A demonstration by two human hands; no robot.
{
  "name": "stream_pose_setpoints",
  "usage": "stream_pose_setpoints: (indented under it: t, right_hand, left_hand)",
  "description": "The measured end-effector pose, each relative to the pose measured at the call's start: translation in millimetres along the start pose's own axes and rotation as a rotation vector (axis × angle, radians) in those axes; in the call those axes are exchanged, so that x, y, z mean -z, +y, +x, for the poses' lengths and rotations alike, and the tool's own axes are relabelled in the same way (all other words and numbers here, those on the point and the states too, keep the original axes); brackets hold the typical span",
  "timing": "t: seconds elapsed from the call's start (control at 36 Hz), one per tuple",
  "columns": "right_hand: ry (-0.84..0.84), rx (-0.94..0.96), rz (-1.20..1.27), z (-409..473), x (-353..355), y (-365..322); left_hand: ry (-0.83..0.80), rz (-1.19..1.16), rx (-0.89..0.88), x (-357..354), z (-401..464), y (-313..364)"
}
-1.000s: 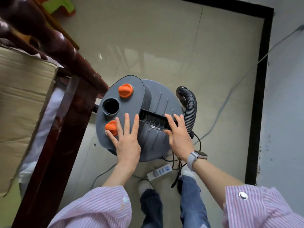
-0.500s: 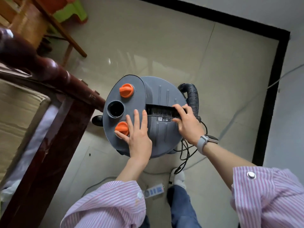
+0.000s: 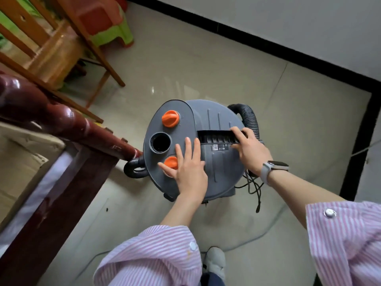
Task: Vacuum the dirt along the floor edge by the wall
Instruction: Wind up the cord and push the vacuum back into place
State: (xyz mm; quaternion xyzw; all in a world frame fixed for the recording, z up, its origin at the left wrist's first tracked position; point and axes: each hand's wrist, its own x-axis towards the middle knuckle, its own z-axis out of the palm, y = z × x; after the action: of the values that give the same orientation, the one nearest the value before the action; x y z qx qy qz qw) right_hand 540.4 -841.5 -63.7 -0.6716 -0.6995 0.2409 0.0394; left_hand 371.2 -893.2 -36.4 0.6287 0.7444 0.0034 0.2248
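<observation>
Head view: left hand [image 3: 188, 170] flat on vacuum [image 3: 218, 174], right hand [image 3: 250, 149] gripping handle [image 3: 216, 137].

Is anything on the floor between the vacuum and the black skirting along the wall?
Nothing visible blocks it: bare tile lies between the vacuum cleaner and the black skirting. Its black hose curls off that side, and a loose cord trails behind.

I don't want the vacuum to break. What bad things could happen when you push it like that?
The loose black cord hangs beside the vacuum near the shoe, so it might snag or trip the feet. The vacuum sits close to the dark wooden bed frame, and its hose curls right under that rail, so it could catch. The left hand rests flat by an orange knob and might bump it.
</observation>
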Motion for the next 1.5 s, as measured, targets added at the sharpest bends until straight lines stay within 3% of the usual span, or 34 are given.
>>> stream_pose_setpoints:
  t: [0.17,0.28,0.47,0.67,0.78,0.94,1.14,1.5]
  right_hand:
    - [-0.029,-0.054,-0.101,51.3,16.4,5.0]
    - [-0.04,-0.042,-0.166,83.9,34.8,1.6]
    - [-0.081,0.038,-0.329,163.5,61.1,2.2]
    - [-0.205,0.206,-0.461,249.7,101.7,-15.9]
    - [-0.219,0.194,-0.348,271.6,108.7,-24.1]
    - [0.288,0.003,0.076,180.8,67.4,-37.6]
    - [0.054,-0.152,-0.095,142.1,25.6,-50.2]
    - [-0.017,-0.019,-0.18,216.9,65.5,6.4]
  left_hand:
    - [-0.042,0.119,-0.22,24.0,35.4,-16.3]
    - [0.031,0.259,-0.428,35.3,61.4,-43.2]
    - [0.01,0.209,-0.5,53.2,134.5,-33.9]
    - [-0.003,0.221,-0.385,70.0,210.6,-21.2]
    - [-0.006,0.198,-0.379,76.7,234.8,-21.8]
    - [-0.031,0.162,-0.364,85.9,260.4,-9.8]
    - [-0.067,0.075,-0.266,79.3,270.7,3.4]
    - [0.065,0.022,-0.169,84.5,325.1,58.5]
